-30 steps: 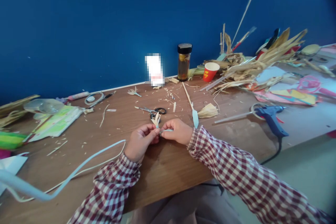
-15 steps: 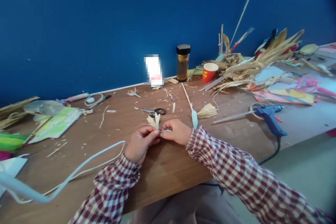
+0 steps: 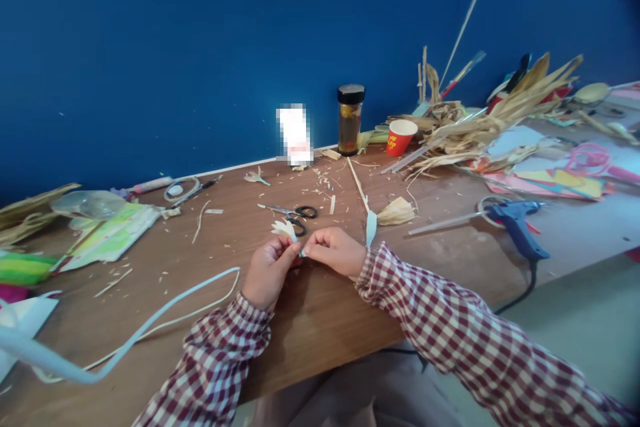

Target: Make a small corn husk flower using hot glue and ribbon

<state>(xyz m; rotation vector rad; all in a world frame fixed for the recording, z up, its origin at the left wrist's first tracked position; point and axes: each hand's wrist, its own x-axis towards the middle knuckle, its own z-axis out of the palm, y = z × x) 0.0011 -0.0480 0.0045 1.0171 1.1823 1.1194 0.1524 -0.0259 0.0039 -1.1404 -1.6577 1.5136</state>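
Note:
My left hand [image 3: 267, 270] pinches the base of a small pale husk flower [image 3: 283, 229] just above the wooden table [image 3: 320, 320]. Its petals fan up and to the left. My right hand [image 3: 334, 250] is closed on the light blue strip [image 3: 302, 253] at the flower's base, fingertips touching the left hand's. A stick with a light blue strip on its end [image 3: 370, 227] lies just beyond my right wrist. Scissors [image 3: 293, 212] rest on the table right behind the flower.
A blue glue gun [image 3: 517, 227] lies at the right with its cord over the edge. A dark jar [image 3: 350, 119], a red paper cup [image 3: 399, 137] and a heap of dry husks [image 3: 480, 127] stand at the back. A pale cord [image 3: 150, 327] loops at the left, near green paper [image 3: 107, 233].
The flower has turned, its petals now lean left instead of pointing up. The blue loop by my right fingers has shortened to a small tip between both hands.

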